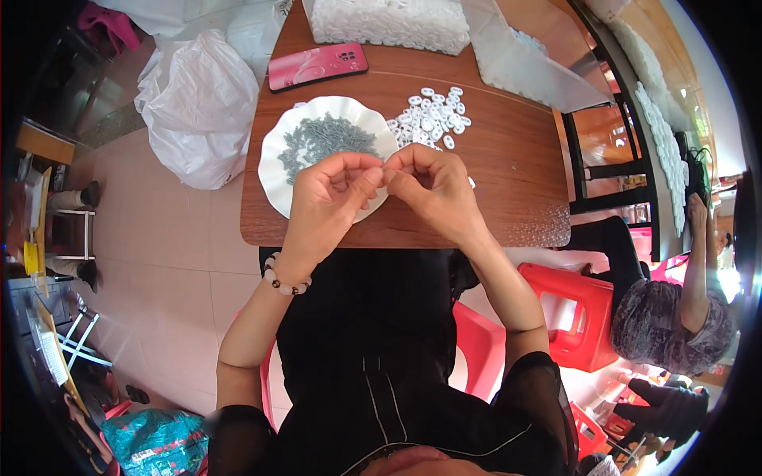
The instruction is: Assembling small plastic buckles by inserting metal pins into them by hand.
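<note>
Over the right edge of a scalloped white plate [274,178], my two hands meet at the fingertips. My left hand [329,198], with a beaded bracelet on its wrist, is closed in a pinch. Opposite it, my right hand [436,190] also pinches, thumb against forefinger. Whatever lies between the fingertips is too small to make out. Many small grey pieces [325,139] are heaped in the plate. Just beyond my right hand, loose white oval pieces with holes [432,115] are scattered on the wooden table [508,190].
A pink phone [317,67] lies behind the plate. White pieces fill a container [389,24] at the far edge, beside a translucent panel [532,75]. Left of the table stands a white plastic bag [198,111]. A red stool [563,317] and another person [671,325] are at right.
</note>
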